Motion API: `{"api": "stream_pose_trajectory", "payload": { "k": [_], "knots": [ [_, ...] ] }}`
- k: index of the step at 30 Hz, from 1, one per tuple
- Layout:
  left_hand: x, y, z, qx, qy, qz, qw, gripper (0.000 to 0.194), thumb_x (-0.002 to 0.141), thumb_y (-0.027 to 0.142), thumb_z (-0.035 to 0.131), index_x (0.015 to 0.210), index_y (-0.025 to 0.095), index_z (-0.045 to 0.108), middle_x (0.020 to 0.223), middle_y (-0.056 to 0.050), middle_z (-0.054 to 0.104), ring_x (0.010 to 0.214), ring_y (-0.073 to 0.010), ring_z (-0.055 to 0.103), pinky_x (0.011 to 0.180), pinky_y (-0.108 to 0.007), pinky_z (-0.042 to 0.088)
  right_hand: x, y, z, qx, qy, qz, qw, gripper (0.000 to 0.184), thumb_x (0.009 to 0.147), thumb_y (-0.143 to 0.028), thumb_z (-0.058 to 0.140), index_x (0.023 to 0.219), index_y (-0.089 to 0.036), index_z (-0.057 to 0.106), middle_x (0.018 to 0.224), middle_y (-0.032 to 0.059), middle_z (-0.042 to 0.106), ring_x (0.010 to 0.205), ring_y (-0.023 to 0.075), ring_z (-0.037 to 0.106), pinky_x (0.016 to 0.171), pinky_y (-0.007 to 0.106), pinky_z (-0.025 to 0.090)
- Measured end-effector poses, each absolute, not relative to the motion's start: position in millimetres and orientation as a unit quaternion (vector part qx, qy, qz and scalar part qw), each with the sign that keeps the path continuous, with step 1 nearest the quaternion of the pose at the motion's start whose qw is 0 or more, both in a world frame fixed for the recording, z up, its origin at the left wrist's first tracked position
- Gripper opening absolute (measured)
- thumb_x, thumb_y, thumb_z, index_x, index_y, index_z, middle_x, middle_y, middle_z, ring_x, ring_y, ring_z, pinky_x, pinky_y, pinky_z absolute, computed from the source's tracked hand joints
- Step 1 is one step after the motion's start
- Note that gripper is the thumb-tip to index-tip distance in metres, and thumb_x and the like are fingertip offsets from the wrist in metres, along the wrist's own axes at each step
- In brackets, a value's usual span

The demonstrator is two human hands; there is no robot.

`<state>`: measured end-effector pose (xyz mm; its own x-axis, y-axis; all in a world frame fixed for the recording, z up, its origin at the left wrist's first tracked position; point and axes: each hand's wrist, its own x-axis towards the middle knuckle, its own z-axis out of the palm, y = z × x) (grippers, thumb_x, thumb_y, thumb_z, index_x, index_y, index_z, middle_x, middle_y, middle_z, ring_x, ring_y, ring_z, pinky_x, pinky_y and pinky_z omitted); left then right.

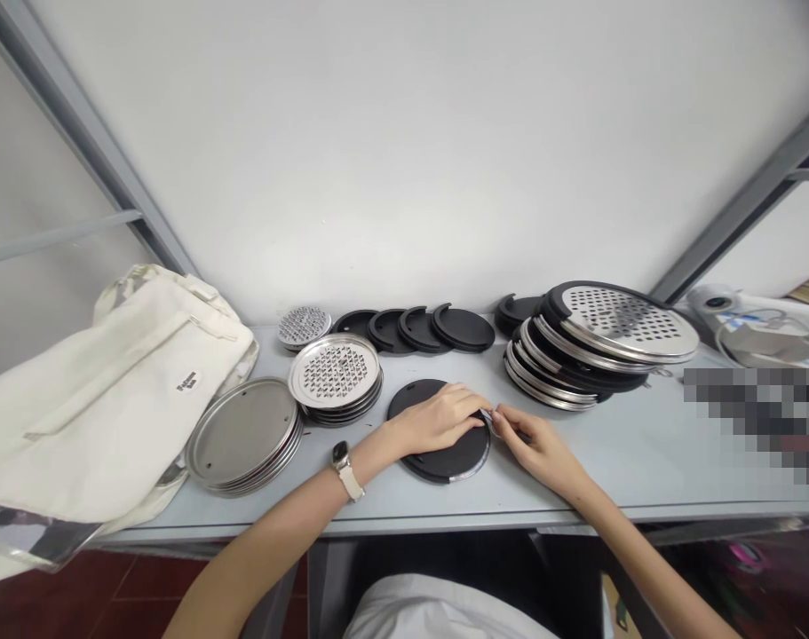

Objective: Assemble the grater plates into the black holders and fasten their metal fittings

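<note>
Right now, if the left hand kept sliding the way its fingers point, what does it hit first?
The left hand lies on the black disc, fingers pointing right. First contact would be the right hand, whose fingertips already meet it over a small metal piece at the disc's edge.

A round black disc (444,453) lies flat on the grey table (644,461), just below the middle of the frame — matte, with a raised rim and a thin bright metal edge showing along its lower right. Its upper part is covered by a hand. At its right edge sits a small silvery piece (489,417) — too small to make out — pinched between fingertips.
</note>
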<state>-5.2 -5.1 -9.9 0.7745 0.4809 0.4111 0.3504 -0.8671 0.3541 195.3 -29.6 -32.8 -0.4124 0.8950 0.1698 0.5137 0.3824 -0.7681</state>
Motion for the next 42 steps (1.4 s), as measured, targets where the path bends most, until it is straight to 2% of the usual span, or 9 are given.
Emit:
{"api": "stream_pose_trajectory", "payload": {
  "k": [6,11,14,25,42],
  "knots": [
    [-4.5,-5.8,-10.0,0.931,0.23,0.248,0.141,0.022,0.094,0.018,0.042,0.115,0.016,0.048,0.106,-0.009,0.059,0.103,-0.0195,0.054,0.099,-0.036,0.04,195.4,-29.5,-32.1,-0.453,-0.774,0.33,0.294,0.034,0.095,-0.041,0.034,0.069,-0.02,0.039,0.063,-0.0036,0.036,0.06,0.0118,0.036,0.057,0.024,0.03],
    [-4.2,-9.2,-10.7,0.917,0.269,0.251,0.152,0.039,0.093,0.018,0.045,0.13,0.018,0.034,0.113,-0.011,0.057,0.112,-0.0228,0.051,0.093,-0.037,0.045,195.7,-29.7,-33.4,-0.455,-0.77,0.335,0.296,0.035,0.095,-0.042,0.034,0.068,-0.02,0.036,0.062,-0.0041,0.034,0.058,0.0112,0.034,0.055,0.024,0.029],
    [-4.5,-10.0,-11.2,0.914,0.268,0.254,0.166,0.042,0.092,0.017,0.045,0.132,0.019,0.03,0.114,-0.011,0.057,0.115,-0.0229,0.05,0.094,-0.039,0.045,196.0,-30.0,-34.0,-0.455,-0.772,0.333,0.294,0.036,0.095,-0.042,0.034,0.067,-0.02,0.036,0.061,-0.0045,0.033,0.057,0.0109,0.033,0.055,0.024,0.028],
    [-5.0,-10.3,-9.9,0.911,0.265,0.258,0.181,0.042,0.092,0.015,0.045,0.131,0.019,0.03,0.116,-0.011,0.057,0.116,-0.0226,0.05,0.094,-0.038,0.046,196.4,-30.5,-32.9,-0.452,-0.785,0.32,0.276,0.035,0.093,-0.043,0.035,0.066,-0.02,0.035,0.059,-0.0047,0.032,0.056,0.0108,0.031,0.053,0.024,0.026],
    [-4.1,-9.7,-11.1,0.915,0.267,0.251,0.171,0.037,0.092,0.013,0.045,0.126,0.019,0.033,0.121,-0.011,0.053,0.117,-0.022,0.049,0.095,-0.038,0.045,195.0,-30.8,-31.7,-0.438,-0.803,0.304,0.266,0.033,0.094,-0.041,0.035,0.07,-0.019,0.043,0.059,-0.0036,0.04,0.056,0.011,0.035,0.052,0.024,0.031]
  ]
}}
